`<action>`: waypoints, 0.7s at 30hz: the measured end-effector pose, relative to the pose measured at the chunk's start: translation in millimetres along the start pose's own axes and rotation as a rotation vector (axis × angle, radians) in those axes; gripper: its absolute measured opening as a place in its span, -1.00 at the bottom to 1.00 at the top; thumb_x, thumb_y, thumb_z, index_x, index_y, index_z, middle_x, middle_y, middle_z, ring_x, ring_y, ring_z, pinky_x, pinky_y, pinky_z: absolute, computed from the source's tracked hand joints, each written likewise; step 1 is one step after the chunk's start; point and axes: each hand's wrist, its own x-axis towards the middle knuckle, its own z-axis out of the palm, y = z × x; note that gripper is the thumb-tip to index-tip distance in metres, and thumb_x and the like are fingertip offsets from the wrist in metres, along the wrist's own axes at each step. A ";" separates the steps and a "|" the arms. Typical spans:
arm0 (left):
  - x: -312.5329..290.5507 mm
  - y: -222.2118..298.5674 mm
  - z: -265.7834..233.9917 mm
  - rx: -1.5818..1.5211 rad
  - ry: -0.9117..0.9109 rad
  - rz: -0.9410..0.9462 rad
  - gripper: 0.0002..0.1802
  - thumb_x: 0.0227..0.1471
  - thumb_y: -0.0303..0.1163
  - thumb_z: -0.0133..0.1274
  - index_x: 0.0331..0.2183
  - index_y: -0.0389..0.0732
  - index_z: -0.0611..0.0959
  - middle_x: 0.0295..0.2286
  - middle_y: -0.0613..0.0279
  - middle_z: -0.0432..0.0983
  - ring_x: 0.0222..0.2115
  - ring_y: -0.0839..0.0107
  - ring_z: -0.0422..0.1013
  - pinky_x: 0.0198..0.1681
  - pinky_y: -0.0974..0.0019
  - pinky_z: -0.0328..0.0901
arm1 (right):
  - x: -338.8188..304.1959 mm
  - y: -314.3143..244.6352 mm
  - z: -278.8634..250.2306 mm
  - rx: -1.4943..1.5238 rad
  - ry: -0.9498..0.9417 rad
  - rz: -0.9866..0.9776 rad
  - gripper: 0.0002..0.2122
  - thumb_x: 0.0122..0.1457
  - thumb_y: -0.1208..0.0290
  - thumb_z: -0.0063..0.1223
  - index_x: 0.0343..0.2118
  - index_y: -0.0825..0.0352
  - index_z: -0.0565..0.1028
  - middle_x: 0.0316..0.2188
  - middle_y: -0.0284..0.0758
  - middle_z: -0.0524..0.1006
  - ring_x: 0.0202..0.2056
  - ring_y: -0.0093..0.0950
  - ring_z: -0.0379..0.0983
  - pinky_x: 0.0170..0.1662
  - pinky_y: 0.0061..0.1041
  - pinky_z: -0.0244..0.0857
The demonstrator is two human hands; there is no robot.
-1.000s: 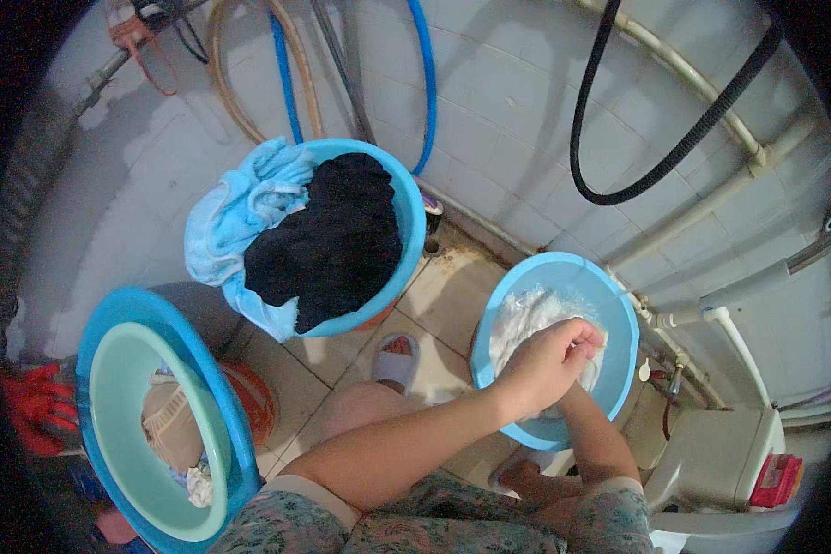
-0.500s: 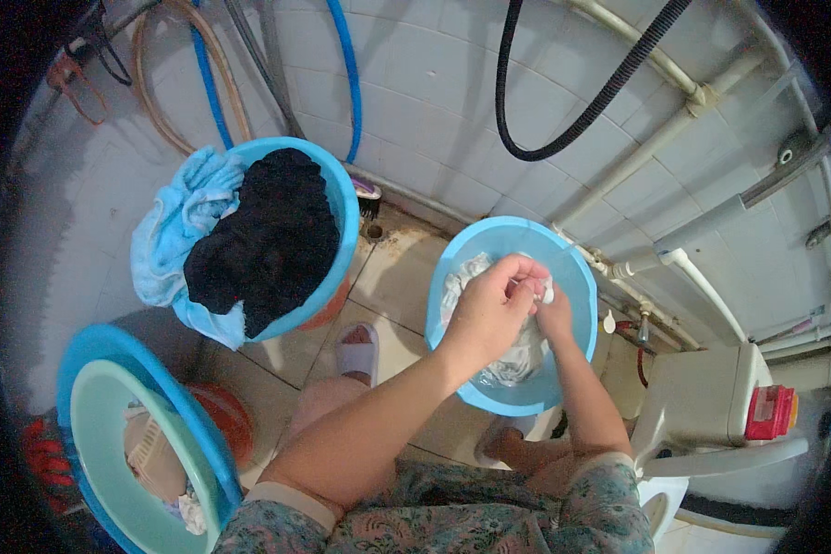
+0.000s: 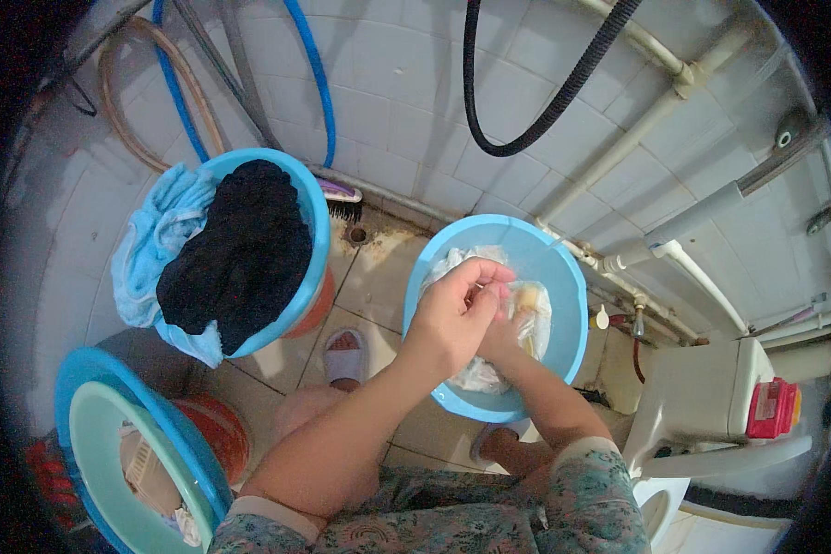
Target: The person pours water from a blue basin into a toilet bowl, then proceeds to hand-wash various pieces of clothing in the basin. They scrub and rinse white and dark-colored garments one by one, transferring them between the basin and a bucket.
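Over the light-blue basin [image 3: 571,346] my two hands are pressed together. My left hand [image 3: 452,319] is in front, its fingers curled and closed; whatever lies inside them is hidden. Behind it, my right hand [image 3: 499,340] is closed at the edge of a wet white cloth [image 3: 537,314], its fingertips partly covered by the left hand. The cloth looks thin and has a yellowish patch on the part beside the right hand. More white fabric [image 3: 482,377] lies in the basin below the hands.
A blue basin [image 3: 319,222] heaped with black fabric [image 3: 235,249] and a light-blue towel [image 3: 162,235] stands left. Nearer are nested blue and green basins [image 3: 92,443] and a red bucket [image 3: 217,425]. A brush [image 3: 342,192], pipes [image 3: 600,166] and toilet [image 3: 683,415] stand around.
The view has shifted slightly, moving the basins left in the picture. The white cloth now spreads wider beside my right hand, showing its yellowish patch; before, a small bunch showed at the fingertips.
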 end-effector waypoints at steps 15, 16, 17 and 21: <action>-0.7 -2.0 11.6 -0.025 -0.010 0.078 -0.83 0.05 -0.56 -0.18 -0.28 -0.30 0.47 -0.37 0.25 0.43 -0.36 0.55 0.36 -0.31 0.47 0.30 | -34.0 -2.0 -78.6 0.309 0.065 -0.082 -0.65 0.00 0.21 -0.01 -0.12 0.17 0.42 -0.13 -0.14 0.42 -0.08 -0.28 0.35 0.09 0.01 -0.14; -1.1 -3.3 11.9 0.016 -0.006 0.065 -0.83 0.04 -0.57 -0.18 -0.28 -0.30 0.47 -0.37 0.25 0.44 -0.36 0.55 0.36 -0.31 0.47 0.30 | -53.6 -12.9 -80.1 0.303 0.175 -0.255 -0.61 -0.02 0.22 0.01 -0.09 0.18 0.39 -0.15 -0.14 0.43 -0.10 -0.26 0.37 0.08 -0.01 -0.12; 1.0 -4.7 11.0 0.058 -0.007 0.058 -0.83 0.04 -0.57 -0.17 -0.27 -0.29 0.47 -0.37 0.25 0.44 -0.37 0.55 0.36 -0.31 0.48 0.30 | -66.0 -17.9 -85.9 0.291 0.292 -0.425 -0.58 -0.03 0.23 0.03 -0.06 0.18 0.35 -0.17 -0.14 0.44 -0.13 -0.24 0.39 0.08 -0.03 -0.09; 4.9 -15.1 11.5 0.129 0.018 0.096 -0.82 0.04 -0.56 -0.17 -0.27 -0.28 0.47 -0.38 0.23 0.44 -0.39 0.55 0.36 -0.33 0.48 0.30 | -71.4 -6.6 -110.3 0.648 -0.213 -0.114 -0.48 -0.02 0.29 0.00 0.06 0.21 0.20 -0.09 -0.13 0.37 0.00 -0.27 0.27 0.14 -0.08 -0.15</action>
